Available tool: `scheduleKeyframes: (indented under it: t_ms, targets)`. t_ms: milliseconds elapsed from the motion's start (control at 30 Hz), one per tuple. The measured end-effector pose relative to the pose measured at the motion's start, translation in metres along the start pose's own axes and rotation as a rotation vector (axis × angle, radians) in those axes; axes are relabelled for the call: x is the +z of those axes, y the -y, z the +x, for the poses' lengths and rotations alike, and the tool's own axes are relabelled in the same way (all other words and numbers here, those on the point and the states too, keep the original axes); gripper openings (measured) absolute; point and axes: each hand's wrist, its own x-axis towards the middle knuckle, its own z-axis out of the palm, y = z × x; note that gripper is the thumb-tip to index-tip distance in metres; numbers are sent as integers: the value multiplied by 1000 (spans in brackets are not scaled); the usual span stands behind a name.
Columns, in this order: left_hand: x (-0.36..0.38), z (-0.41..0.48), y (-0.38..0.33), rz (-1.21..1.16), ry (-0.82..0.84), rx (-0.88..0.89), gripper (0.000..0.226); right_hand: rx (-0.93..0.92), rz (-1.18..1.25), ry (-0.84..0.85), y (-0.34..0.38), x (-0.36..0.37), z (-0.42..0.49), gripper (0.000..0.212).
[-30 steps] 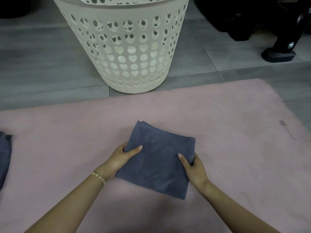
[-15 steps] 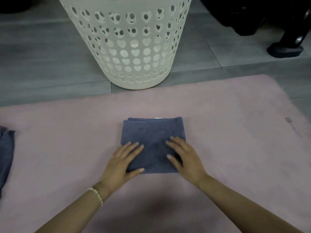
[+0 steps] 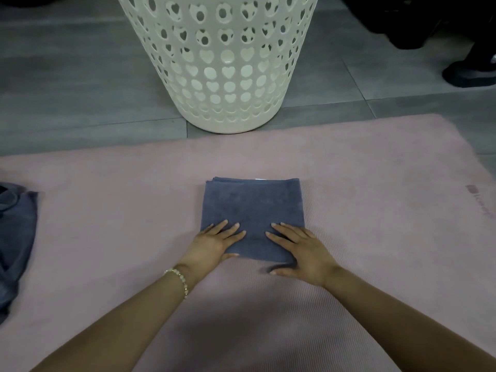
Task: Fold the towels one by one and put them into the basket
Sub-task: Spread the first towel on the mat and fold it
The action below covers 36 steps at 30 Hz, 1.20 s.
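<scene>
Head view: a grey-blue folded towel lies flat as a neat, near-square packet in the middle of the frame, on a pink ribbed mat that fills the lower half. A small white tag peeks out at the towel's far edge.

Both hands rest on the near part of the towel. The left hand lies flat over its lower left corner, fingers straight and spread on the cloth, thumb along the near edge; it grips nothing. A beaded bracelet circles that wrist. The right hand lies flat over the lower right corner, fingers stretched out on the cloth and thumb down on the mat just below the towel's edge, also relaxed and grasping nothing.

A cream plastic basket with heart-shaped holes stands upright at the top centre, on the grey tiled floor just beyond the mat's far edge, apart from the towel. At the left edge of the frame another grey-blue towel lies rumpled on the mat, partly cut off. A dark object sits on the floor in the upper right corner; what it is cannot be told.
</scene>
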Motion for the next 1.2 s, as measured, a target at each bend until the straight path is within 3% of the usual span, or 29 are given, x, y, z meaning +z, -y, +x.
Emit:
scheduleKeyframes:
  t_ms: [33, 133, 233, 300, 367, 433, 567, 633, 733, 833, 1100, 1200]
  targets:
    - [-6, 2, 2, -20, 5, 9, 56, -12, 13, -23, 1, -5, 2, 84]
    - [-42, 4, 3, -376, 284, -84, 76, 18, 204, 59, 2, -27, 6, 72]
    - [-71, 12, 7, -556, 544, -146, 45, 127, 418, 309, 4, -56, 11, 41]
    - [-82, 18, 12, -590, 720, -196, 44, 216, 581, 507, 4, -76, 18, 18]
    - [-86, 17, 21, -716, 864, -286, 41, 274, 681, 693, 3, -94, 27, 22]
    - [-83, 10, 28, -941, 725, -435, 30, 371, 813, 699, 0, -100, 33, 31]
    - [-57, -11, 30, -1199, -39, -855, 18, 652, 1149, 266, -2, -77, 35, 30]
    - [-43, -22, 19, -1253, -209, -960, 19, 741, 1188, 52, 0, -58, 32, 30]
    - [-25, -31, 4, -1129, -307, -977, 23, 800, 1038, -268, 14, -38, 33, 28]
    - [-14, -29, -5, -1023, -409, -1038, 27, 768, 904, -427, 26, -33, 39, 22]
    - [2, -26, -6, -824, -392, -1045, 28, 799, 588, -361, 27, -18, 41, 28]
    - [0, -28, -5, -771, -352, -1078, 28, 711, 362, -468, 24, -21, 39, 41]
